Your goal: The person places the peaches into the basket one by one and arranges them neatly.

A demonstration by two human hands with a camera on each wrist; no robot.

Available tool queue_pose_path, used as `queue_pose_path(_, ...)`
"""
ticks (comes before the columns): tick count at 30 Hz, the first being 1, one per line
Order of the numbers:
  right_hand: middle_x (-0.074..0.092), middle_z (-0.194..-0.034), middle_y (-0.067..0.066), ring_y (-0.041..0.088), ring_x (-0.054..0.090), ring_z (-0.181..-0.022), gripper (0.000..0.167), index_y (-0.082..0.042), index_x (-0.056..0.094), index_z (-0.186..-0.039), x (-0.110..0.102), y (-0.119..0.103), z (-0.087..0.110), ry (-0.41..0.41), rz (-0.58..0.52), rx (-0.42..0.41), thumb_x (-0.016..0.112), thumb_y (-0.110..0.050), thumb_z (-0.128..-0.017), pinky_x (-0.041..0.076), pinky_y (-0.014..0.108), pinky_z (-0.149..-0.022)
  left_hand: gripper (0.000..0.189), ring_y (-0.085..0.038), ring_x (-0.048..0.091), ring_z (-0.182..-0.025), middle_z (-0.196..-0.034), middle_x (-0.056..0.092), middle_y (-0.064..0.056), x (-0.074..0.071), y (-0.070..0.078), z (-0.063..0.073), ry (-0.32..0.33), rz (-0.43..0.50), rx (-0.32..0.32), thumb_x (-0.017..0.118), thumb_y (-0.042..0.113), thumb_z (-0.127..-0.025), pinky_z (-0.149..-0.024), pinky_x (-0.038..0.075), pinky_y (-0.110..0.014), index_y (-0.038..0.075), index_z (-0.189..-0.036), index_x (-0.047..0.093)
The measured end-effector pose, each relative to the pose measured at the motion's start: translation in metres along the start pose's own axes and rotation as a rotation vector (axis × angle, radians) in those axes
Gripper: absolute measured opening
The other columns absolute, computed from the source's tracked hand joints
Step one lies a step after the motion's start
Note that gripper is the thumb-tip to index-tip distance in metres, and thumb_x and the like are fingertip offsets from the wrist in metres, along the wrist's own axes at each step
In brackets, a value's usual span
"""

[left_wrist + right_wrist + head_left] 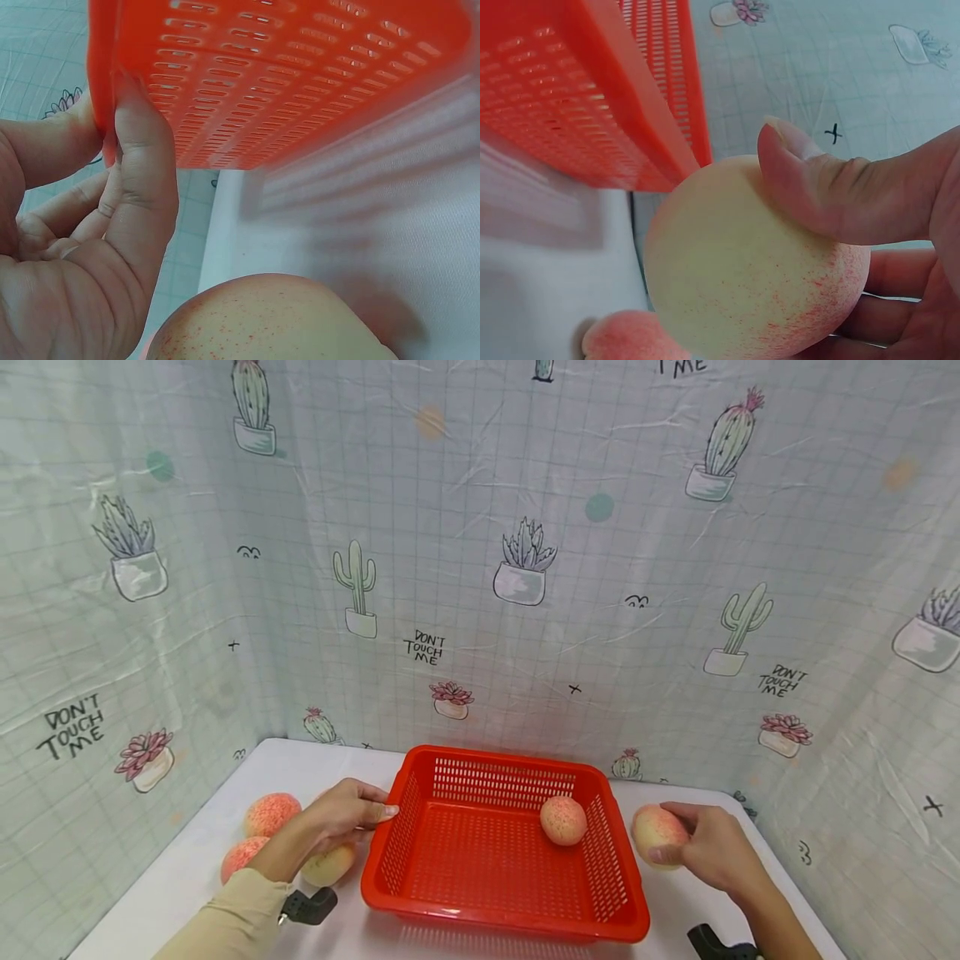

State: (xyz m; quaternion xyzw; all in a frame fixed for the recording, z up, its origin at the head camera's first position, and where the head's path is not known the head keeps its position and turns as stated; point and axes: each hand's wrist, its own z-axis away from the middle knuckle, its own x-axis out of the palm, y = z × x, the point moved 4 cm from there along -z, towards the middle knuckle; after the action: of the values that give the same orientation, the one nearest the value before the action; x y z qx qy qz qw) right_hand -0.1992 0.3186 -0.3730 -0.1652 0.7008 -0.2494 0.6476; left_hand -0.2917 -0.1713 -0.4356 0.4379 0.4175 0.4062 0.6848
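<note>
A red plastic basket point(465, 852) with slotted walls stands in the middle of the white table. My left hand point(348, 814) pinches its left rim between thumb and fingers, as the left wrist view shows close up. Inside the basket, toward the back right, lies one peach point(563, 821). My right hand point(712, 843) grips another peach point(658, 834) just outside the right rim, thumb on the near side and fingers behind. In the right wrist view this held peach point(750, 262) overlaps the basket's edge.
Several peaches point(272, 815) lie on the table around my left forearm, one pale peach point(277, 322) close below the left hand. Another pink peach point(634, 337) rests on the table under the right hand. A cactus-printed curtain point(465, 568) encloses the table point(172, 910) at the back and sides.
</note>
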Motion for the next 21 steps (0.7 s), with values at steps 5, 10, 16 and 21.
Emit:
queue_pose_path(5,0.074,-0.118,0.025,0.025,0.067,-0.091,0.081,0.007,0.064,-0.135,0.002,-0.006,-0.001,-0.002,-0.002,0.004,0.096,-0.027,-0.069,0.061,0.042,-0.076,0.038,-0.021,0.071,-0.08,-0.101,0.078,-0.012,0.0,0.0,0.001,0.001,0.006,-0.009,0.075,0.016,-0.096,-0.075,0.066,-0.038,-0.006,-0.125,0.069)
queue_pose_path(10,0.074,-0.12,0.026,0.025,0.068,-0.092,0.081,0.007,0.062,-0.136,0.002,-0.012,-0.003,-0.009,-0.003,-0.008,0.096,-0.026,-0.07,0.063,0.046,-0.079,0.038,-0.021,0.071,-0.08,-0.1,0.077,-0.012,0.0,0.0,0.001,0.006,0.005,-0.009,0.075,0.017,-0.095,-0.075,0.066,-0.037,-0.006,-0.125,0.069)
queue_pose_path(16,0.074,-0.119,0.025,0.025,0.068,-0.091,0.08,0.007,0.063,-0.136,0.001,-0.018,-0.005,-0.002,0.023,-0.034,0.096,-0.025,-0.071,0.063,0.047,-0.08,0.039,-0.021,0.071,-0.08,-0.101,0.078,-0.011,0.0,-0.001,0.0,0.01,-0.005,-0.01,0.076,0.018,-0.095,-0.075,0.066,-0.037,-0.005,-0.126,0.069)
queue_pose_path(21,0.073,-0.123,0.027,0.026,0.069,-0.093,0.082,0.007,0.062,-0.138,0.001,-0.025,-0.006,0.004,0.042,-0.046,0.095,-0.026,-0.071,0.063,0.049,-0.081,0.039,-0.021,0.071,-0.08,-0.102,0.078,-0.011,0.001,-0.001,0.0,0.01,-0.007,-0.006,0.076,0.018,-0.095,-0.076,0.066,-0.038,-0.005,-0.126,0.069)
